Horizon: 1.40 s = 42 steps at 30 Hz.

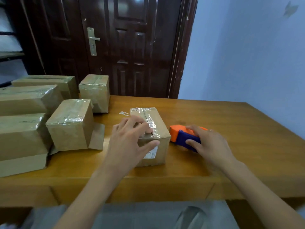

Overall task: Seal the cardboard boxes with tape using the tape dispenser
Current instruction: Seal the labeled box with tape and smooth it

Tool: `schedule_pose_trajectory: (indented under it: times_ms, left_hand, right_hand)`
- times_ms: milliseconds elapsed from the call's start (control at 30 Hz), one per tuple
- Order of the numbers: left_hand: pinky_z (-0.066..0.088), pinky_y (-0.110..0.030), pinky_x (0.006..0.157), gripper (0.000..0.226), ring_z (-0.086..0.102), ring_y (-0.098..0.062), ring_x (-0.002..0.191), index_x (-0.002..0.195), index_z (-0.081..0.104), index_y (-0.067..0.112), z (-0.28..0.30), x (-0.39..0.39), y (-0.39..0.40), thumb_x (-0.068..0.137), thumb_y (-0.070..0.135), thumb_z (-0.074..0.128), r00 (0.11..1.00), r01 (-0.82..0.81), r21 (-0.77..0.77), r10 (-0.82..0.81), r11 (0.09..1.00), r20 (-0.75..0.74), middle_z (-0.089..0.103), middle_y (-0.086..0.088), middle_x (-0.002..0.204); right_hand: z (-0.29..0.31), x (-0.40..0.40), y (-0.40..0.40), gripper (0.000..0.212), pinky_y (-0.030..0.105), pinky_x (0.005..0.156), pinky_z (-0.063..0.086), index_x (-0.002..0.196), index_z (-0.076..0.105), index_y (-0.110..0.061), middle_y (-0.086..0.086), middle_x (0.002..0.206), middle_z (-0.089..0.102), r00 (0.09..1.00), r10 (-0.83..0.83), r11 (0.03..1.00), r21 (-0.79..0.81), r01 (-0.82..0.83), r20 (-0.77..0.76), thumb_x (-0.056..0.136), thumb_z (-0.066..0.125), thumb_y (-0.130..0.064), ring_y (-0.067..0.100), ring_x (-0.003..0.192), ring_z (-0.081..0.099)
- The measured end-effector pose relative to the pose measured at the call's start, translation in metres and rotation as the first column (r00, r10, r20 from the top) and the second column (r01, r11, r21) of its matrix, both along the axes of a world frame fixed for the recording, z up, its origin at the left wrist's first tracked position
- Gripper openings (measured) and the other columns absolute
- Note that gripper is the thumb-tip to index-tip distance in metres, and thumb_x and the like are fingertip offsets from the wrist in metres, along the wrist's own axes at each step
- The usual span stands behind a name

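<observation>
Door (128, 47): dark brown, glossy, raised rectangular panels; metal lever handle (93, 40) on a long pale plate. Shut, behind the table.

Wall (247, 55): pale blue, matte, right of the door.

Table (214, 126): wood, warm orange-brown, smooth with a slight sheen, straight front edge.

Cardboard boxes, sealed, group of five, left part of the table: plain brown board, tops and seams under wrinkled, shiny clear tape. Three long boxes (24, 100) at the far left, partly out of frame. One cube-like box (71, 124) nearer centre, loose flaps splayed flat at its base. One smaller upright box (94, 91) at the back by the door. Contents hidden.

Cardboard box in work (156, 146): small, oblong, brown, centre of the table, just beside the dispenser. Clear crinkled tape along the top seam and over the far end; white printed label on the near face. Closed; contents hidden.

Left hand (130, 142): laid over the near top of the box in work, fingers spread and lightly bent, tips pressing on the taped seam, thumb against the near face.

Right hand (209, 144): curled round the tape dispenser, fingers over its top, thumb on the side.

Tape dispenser (183, 138): plastic, blocky, orange front, dark blue body; resting on the table right of the box in work.

Scrap of clear tape (124, 113): small, crumpled, on the table by the box's far left corner.
</observation>
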<state>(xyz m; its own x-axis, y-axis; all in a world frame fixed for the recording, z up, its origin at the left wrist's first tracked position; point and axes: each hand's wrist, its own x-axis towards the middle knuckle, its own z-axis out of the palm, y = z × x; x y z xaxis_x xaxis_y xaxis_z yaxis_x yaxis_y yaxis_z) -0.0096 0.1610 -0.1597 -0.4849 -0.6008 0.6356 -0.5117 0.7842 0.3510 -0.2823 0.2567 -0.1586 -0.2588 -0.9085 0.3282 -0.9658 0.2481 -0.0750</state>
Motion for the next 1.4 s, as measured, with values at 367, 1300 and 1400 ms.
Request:
schedule_pose_trajectory:
  times_ms: [367, 1300, 1400]
  left_hand:
    - [0.037, -0.042, 0.109, 0.048, 0.04, 0.001, 0.124, 0.115, 0.062, 0.043, 0.013, -0.001, 0.003, 0.081, 0.076, 0.061, 0.997, 0.061, 0.22, -0.051, 0.974, -0.051, 0.052, 0.026, 0.127]
    - [0.056, -0.035, 0.08, 0.065, 0.075, -0.02, 0.098, 0.105, 0.077, 0.018, 0.079, 0.019, 0.057, 0.09, 0.077, 0.055, 0.822, 0.569, 0.783, -0.193, 0.251, -0.536, 0.08, -0.007, 0.109]
    - [0.057, -0.035, 0.08, 0.044, 0.076, -0.017, 0.093, 0.107, 0.078, 0.016, 0.076, 0.017, 0.057, 0.098, 0.055, 0.061, 0.86, 0.51, 0.784, -0.176, 0.353, -0.48, 0.081, -0.002, 0.104]
  right_hand:
    - [0.06, -0.006, 0.058, 0.038, 0.025, 0.084, 0.056, 0.138, 0.062, -0.042, -0.015, 0.12, 0.072, 0.711, 0.367, 0.93, -0.209, -0.304, 0.599, 0.099, 0.061, -0.038, 0.012, 0.111, 0.068]
    - [0.079, 0.035, 0.055, 0.044, 0.038, 0.084, 0.061, 0.127, 0.07, -0.035, 0.004, 0.123, 0.073, 0.437, 0.566, 0.806, -0.36, -0.47, 0.699, 0.086, 0.06, -0.047, 0.029, 0.115, 0.068]
    - [0.077, 0.037, 0.054, 0.045, 0.039, 0.086, 0.061, 0.128, 0.07, -0.033, 0.004, 0.123, 0.074, 0.428, 0.565, 0.806, -0.359, -0.471, 0.706, 0.086, 0.06, -0.046, 0.03, 0.114, 0.068]
